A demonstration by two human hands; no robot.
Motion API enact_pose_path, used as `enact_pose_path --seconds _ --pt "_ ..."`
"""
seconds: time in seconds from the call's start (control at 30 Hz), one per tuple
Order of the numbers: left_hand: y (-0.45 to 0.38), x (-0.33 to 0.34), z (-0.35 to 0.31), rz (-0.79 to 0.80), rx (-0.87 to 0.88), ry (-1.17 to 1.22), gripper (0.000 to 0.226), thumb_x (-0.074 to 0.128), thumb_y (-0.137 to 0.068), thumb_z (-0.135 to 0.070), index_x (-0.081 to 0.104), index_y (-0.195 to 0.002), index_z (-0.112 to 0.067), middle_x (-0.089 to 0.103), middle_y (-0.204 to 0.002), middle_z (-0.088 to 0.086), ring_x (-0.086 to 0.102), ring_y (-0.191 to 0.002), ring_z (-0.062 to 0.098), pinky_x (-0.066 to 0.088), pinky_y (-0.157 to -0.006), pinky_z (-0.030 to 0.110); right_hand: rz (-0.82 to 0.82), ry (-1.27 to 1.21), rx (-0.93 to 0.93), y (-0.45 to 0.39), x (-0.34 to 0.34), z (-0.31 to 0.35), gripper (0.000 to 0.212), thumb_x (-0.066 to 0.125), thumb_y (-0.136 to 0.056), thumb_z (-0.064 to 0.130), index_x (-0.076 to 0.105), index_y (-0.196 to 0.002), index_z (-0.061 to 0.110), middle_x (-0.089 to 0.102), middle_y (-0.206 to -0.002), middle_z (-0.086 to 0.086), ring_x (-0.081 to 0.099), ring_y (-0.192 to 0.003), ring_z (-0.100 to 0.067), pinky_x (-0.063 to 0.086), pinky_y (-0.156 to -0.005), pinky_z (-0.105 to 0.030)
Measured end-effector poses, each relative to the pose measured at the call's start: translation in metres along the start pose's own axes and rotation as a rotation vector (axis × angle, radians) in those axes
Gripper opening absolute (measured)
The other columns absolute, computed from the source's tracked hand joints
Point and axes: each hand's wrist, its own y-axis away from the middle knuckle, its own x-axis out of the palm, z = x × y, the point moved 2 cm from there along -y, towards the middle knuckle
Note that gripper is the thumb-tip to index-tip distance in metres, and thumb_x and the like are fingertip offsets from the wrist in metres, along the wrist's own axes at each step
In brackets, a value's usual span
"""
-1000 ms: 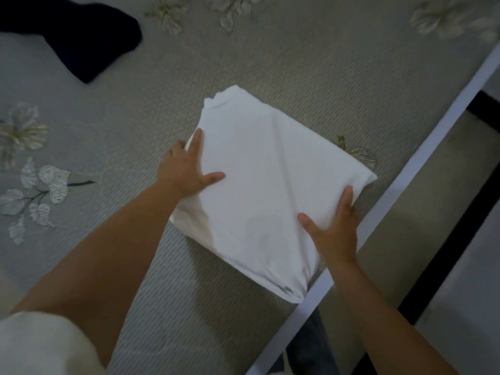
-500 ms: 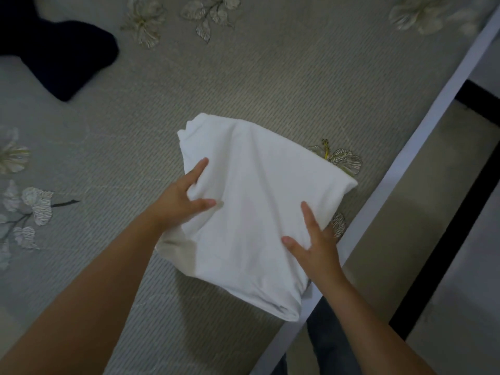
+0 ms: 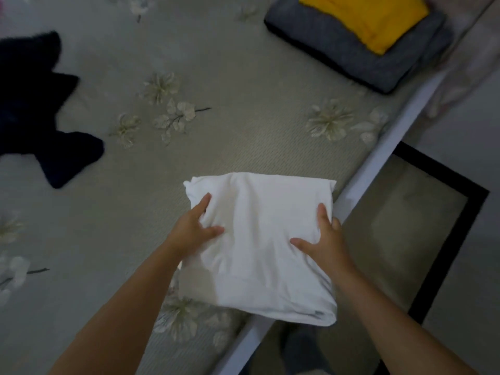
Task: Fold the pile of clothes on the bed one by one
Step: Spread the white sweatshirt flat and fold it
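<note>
View: looking down from the person's head at a grey-green bedspread with pale embroidered flowers [image 3: 243,109], its white edge running along the right side.

In hand: a white cloth garment folded into a thick rectangle [image 3: 262,239], held near the bed's edge, its lower right corner reaching out past the edge.

Left hand: the left hand [image 3: 193,228] grips the garment's left side, thumb on top, index finger stretched along the edge, the other fingers hidden beneath.

Right hand: the right hand [image 3: 322,239] grips the right side, thumb and index finger spread on top, the rest tucked out of sight.

Done so far: a folded yellow garment [image 3: 370,20] lies on top of a folded grey garment [image 3: 359,56] at the far right of the bed. The white one looks fully folded.

Likely step: carrying the white garment to that stack, judging by the two-handed hold.

Left to do: a dark navy garment, crumpled and unfolded [image 3: 40,112], lies at the far left. Whether more clothes wait beyond the frame cannot be told.
</note>
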Motion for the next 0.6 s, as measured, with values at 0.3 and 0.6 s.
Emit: enact_pose_path --seconds 0.3,0.6 --pt "-0.064 0.024 -0.211 -0.068 0.304 -0.035 0.084 0.068 -0.082 -0.023 0.014 -0.146 -0.024 0.035 -0.145 0.007 0.038 -0.129 0.025 0.029 -0.099 0.026 -0.276 -0.045 -0.034 -0.043 -0.199 -0.007 0.098 0.067 -0.080 0.036 -0.003 -0.147 0.020 0.008 -0.151 -0.012 0.026 -0.134 -0.030 0.030 -0.100 -0.031" --pt "-0.149 -0.009 -0.346 -0.154 0.451 -0.001 0.084 0.068 -0.082 -0.020 0.013 -0.146 -0.020 0.039 -0.143 0.010 0.036 -0.131 0.023 0.028 -0.097 0.023 -0.386 0.016 -0.135 -0.134 -0.325 0.043 0.101 0.069 -0.079 0.034 -0.002 -0.147 0.013 0.012 -0.150 -0.017 0.021 -0.136 -0.029 0.026 -0.103 -0.032"
